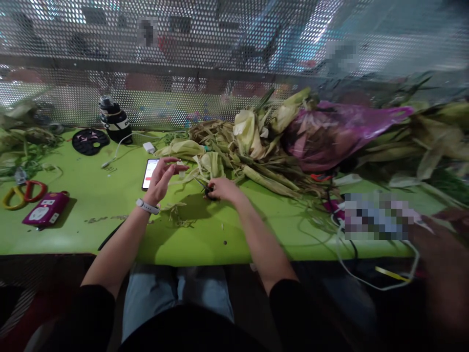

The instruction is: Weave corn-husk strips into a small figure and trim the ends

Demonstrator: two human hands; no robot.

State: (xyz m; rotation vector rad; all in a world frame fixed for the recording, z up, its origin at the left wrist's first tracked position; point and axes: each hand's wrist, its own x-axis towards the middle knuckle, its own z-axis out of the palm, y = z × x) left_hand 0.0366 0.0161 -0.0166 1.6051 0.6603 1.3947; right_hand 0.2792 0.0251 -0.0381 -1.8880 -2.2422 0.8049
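My right hand (222, 189) is closed around the dark handles of a small pair of scissors (209, 189), whose thin blades point up and left. My left hand (164, 177) is a little to the left, above the edge of a lit phone (149, 172). Between its fingertips a narrow pale strip of corn husk (181, 173) shows, partly hidden by the fingers. Just beyond both hands lies a pale green corn husk (211, 165), at the near edge of a big heap of husks (252, 137). Small scraps (179, 215) lie on the green tabletop (198, 247) between my forearms.
A pink plastic bag (330, 132) rests among the husks at right. On the left are a black bottle (114, 120), a black fan-like disc (90, 142), red-and-yellow-handled scissors (25, 194) and a purple power socket (46, 209). Another person's blurred arm (439, 254) reaches in at right, near white cables.
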